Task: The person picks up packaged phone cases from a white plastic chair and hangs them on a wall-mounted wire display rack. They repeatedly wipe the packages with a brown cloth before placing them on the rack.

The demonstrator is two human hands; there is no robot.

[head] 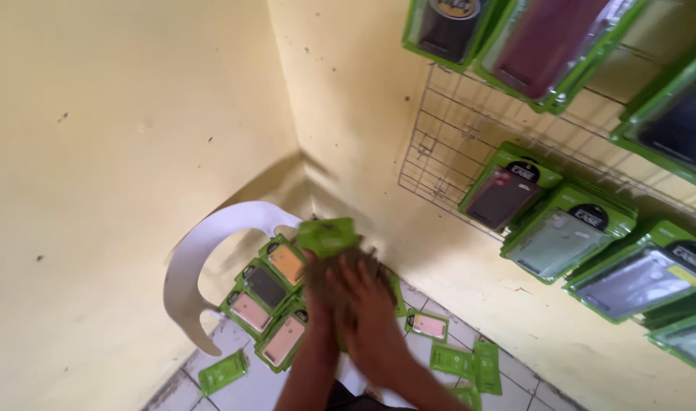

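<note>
Both hands reached down together over a stack of green phone-case packets on a white plastic chair.

The left hand and right hand lay side by side, forearms stretched away from the camera, palms down and fingers spread flat; motion blur left it unclear whether they pinched anything. Just beyond the fingertips a single green cardboard-and-plastic packet stood tilted, apparently touching them. To the left of the fingers, four green packets holding orange, grey and pink cases lay fanned on the seat of the curved white plastic chair. Below and right of the hands, about five more green packets were scattered on the tiled floor, and one lay alone by the chair leg.
</note>
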